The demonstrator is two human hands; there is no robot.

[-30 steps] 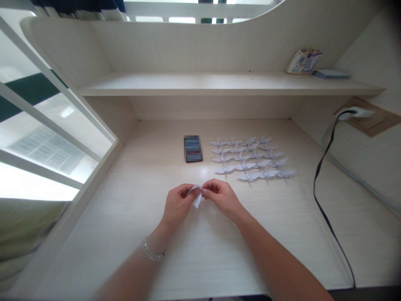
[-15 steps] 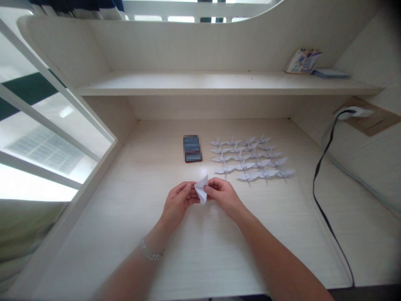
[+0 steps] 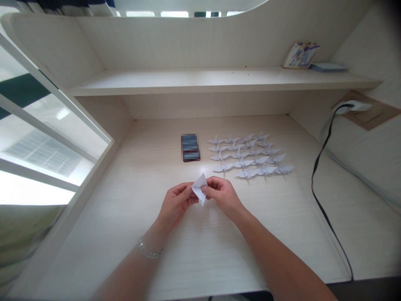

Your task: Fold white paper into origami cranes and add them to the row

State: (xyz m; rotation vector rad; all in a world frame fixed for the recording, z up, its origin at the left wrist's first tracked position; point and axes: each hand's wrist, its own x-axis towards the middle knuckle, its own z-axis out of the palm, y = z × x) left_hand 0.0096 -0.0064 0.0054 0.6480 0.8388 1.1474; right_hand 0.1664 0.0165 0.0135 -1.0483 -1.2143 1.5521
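A small folded piece of white paper [image 3: 199, 187] is held just above the pale wooden desk [image 3: 175, 246], near its middle. My left hand [image 3: 174, 203] pinches its left side, fingers closed. My right hand [image 3: 222, 195] pinches its right side, thumb and fingers pressed together. A point of the paper sticks up between the two hands. Beyond the hands, to the right, several folded white paper cranes [image 3: 249, 155] lie in rows on the desk.
A dark phone [image 3: 190, 147] lies flat behind the hands. A black cable [image 3: 319, 184] runs from a wall socket [image 3: 354, 107] down across the desk's right side. On the shelf [image 3: 188, 79] above stand a small printed packet [image 3: 300, 55] and a flat grey object [image 3: 328, 67].
The paper has been turned between the fingers: a second ago it hung down, now a point stands up. Both hands stay in about the same place.
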